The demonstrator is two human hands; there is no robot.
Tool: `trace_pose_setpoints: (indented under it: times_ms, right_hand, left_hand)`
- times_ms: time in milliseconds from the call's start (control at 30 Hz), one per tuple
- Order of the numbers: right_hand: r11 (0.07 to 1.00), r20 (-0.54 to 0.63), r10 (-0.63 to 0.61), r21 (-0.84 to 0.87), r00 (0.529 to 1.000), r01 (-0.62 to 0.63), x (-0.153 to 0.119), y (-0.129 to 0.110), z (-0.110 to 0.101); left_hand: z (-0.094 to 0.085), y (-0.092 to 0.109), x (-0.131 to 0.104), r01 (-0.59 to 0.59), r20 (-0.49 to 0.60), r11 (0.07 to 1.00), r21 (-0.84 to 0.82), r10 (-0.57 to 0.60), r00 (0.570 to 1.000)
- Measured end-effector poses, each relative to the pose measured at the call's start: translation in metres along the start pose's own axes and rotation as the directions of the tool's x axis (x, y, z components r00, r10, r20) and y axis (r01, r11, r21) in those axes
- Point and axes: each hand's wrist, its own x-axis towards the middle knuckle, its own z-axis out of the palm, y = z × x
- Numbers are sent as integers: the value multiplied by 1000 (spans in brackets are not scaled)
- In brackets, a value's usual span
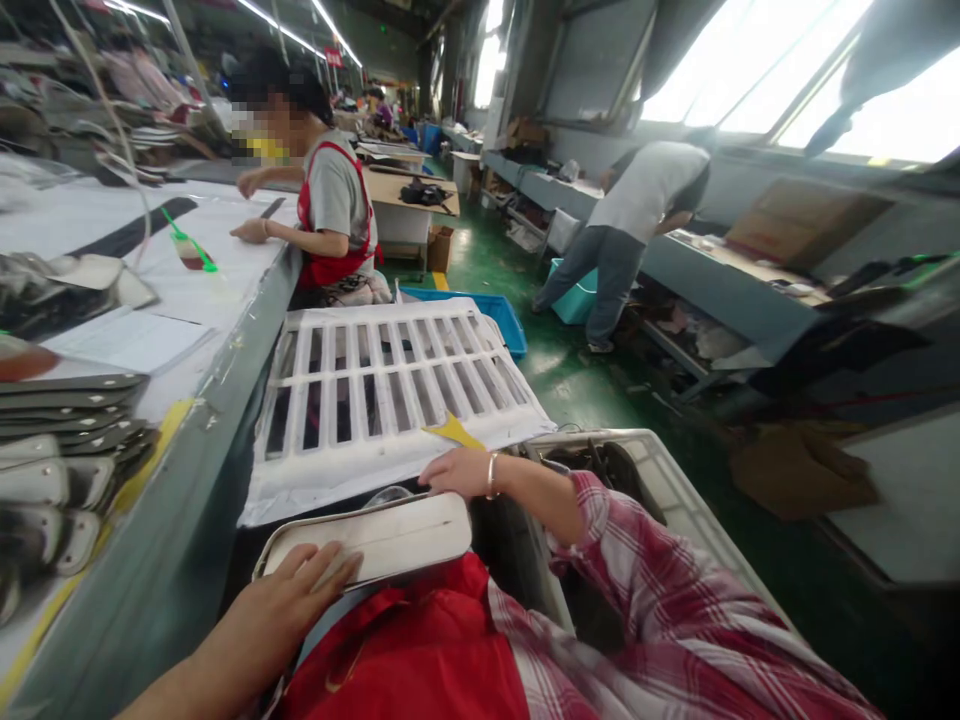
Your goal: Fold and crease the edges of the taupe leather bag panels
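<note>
A white oblong panel (pixel 401 535) with rounded ends and a thin dark rim lies slanted in front of my red apron. My left hand (pixel 304 590) holds its near left end, fingers laid over the white face and the thumb hidden. At the far right edge of the panel is my right hand (pixel 461 472), a bracelet on its wrist. Its fingers are bent and close together; whatever they pinch cannot be made out. Just beyond them, a yellow forked piece (pixel 455 432) rests on a white slatted rack (pixel 390 445).
To the left runs a white-topped workbench (pixel 247 290) with stacked grey pieces (pixel 75 420) and a green-tipped bottle (pixel 187 245). A pale crate (pixel 675 490) stands at my right. One co-worker (pixel 337 200) sits ahead; another person (pixel 637 210) bends over a turquoise bin (pixel 574 292).
</note>
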Motion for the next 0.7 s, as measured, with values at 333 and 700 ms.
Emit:
trace_pose_setpoints:
  times_ms: [333,700]
  right_hand:
    - [-394,168,-919,-434,357,-810,-52,11,-43]
    - [-544,292,-837,-368,462,-754,-37,43,-31]
  left_hand:
    - [-9,-9,6,-51,7,996,-70,52,999]
    - [-30,0,21,43,188,980,-196,-5,982]
